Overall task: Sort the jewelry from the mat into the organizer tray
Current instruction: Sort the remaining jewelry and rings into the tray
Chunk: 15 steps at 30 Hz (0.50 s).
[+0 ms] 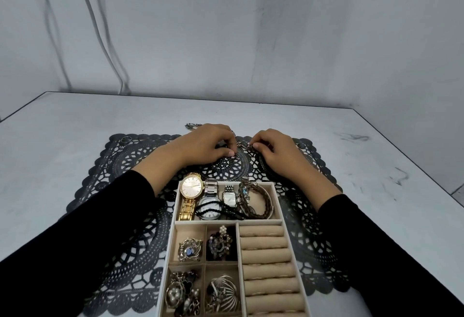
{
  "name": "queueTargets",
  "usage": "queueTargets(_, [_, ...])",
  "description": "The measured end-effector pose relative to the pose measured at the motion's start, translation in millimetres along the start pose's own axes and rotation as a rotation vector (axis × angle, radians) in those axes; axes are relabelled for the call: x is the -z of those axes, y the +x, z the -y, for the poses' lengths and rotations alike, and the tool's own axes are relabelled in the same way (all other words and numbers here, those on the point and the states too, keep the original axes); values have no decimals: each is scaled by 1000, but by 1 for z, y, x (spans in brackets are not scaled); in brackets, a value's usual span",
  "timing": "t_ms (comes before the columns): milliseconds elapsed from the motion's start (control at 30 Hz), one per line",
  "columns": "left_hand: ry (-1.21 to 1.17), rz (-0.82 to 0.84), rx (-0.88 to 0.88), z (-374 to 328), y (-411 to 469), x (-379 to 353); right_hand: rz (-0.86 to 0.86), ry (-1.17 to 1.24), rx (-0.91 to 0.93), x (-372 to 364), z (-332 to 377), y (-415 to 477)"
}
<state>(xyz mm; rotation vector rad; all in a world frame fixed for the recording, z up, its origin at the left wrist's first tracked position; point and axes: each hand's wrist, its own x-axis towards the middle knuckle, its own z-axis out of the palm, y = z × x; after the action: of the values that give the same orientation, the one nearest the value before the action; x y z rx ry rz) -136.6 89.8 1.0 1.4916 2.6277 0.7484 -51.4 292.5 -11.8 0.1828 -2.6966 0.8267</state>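
A beige organizer tray (177, 221) sits on a black lace mat (120, 206). Its far compartment holds watches, a gold one (191, 188) among them, and bracelets. Small left compartments hold brooches, and ring rolls (266, 254) fill the right side. Beyond the tray my left hand (203, 144) and my right hand (273, 149) rest on the mat with curled fingers. Between them they pinch a silver chain bracelet (242, 144); each hand holds one end. Part of the chain (192, 126) trails out behind my left hand.
Two silver rings (126, 139) lie at the mat's far left corner. The mat lies on a white table (376, 156) that ends at a grey wall behind. The table's right edge runs diagonally near the frame's right side.
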Motion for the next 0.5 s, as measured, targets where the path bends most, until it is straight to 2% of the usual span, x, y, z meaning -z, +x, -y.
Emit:
queueTargets(233, [-102, -86, 29, -4, -5, -7, -47, 175, -52, 0, 4, -1])
queueTargets(500, [-312, -291, 125, -15, -8, -11, -19, 452, -106, 2, 6, 1])
